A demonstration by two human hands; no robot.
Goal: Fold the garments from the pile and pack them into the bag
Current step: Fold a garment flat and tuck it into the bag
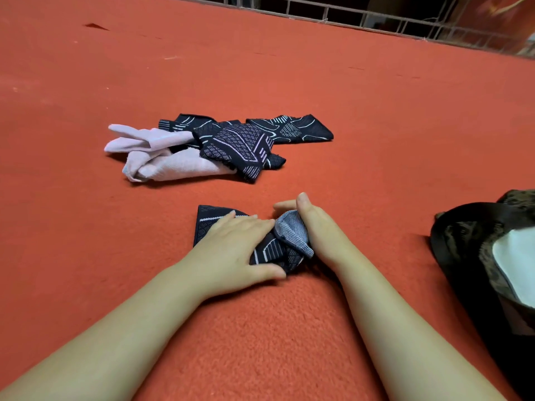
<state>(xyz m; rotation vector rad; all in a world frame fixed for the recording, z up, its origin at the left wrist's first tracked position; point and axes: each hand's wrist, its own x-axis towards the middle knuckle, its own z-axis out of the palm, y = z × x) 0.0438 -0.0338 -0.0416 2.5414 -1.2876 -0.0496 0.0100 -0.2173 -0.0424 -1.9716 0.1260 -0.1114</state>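
Note:
A dark patterned sock [207, 219] lies on the red carpet just in front of me. My left hand [231, 250] lies flat on it with straight fingers, pressing it down. My right hand [315, 227] pinches the sock's grey striped end [291, 227] and holds it turned up off the carpet. Farther back sits the pile [214, 146]: pink socks [162, 160] on the left, dark patterned socks over them and to the right. A dark bag [474, 256] stands open at the right edge, with something white [518, 264] inside.
Red carpet [260, 68] covers the whole floor around the pile and my arms. A metal railing [376, 18] runs along the far edge at the top of the view.

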